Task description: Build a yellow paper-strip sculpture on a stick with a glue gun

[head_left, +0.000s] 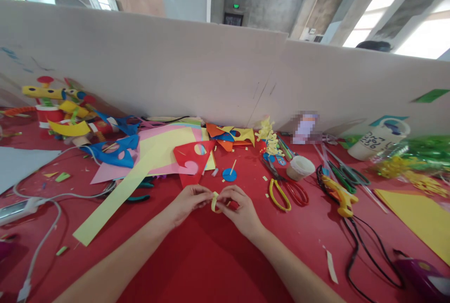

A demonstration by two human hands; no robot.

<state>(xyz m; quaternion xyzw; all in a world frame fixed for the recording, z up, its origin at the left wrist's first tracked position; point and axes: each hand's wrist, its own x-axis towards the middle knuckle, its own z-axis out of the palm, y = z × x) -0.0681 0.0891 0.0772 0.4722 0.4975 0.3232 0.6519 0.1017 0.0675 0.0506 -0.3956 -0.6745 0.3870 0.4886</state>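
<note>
Between my two hands a small strip of pale yellow paper (213, 204) is bent into a loop. My left hand (191, 201) pinches it from the left with thumb and forefinger. From the right, my right hand (241, 209) pinches the same strip, its fingers curled. Just beyond the hands lies a blue paper disc (229, 175) with a short thin stick standing up on it. A red paper mask (193, 160) with a pink swirl is close behind my left hand. To its left a long pale yellow paper strip (110, 204) slants toward me.
Scissors (280, 195) with yellow and red handles lie right of my hands, beside a white cup (300, 168). Farther right are a yellow glue gun (339, 195) with a black cord and yellow sheets (418, 218). A power strip (19, 210) with white cables sits left. A white partition (158, 68) rises behind.
</note>
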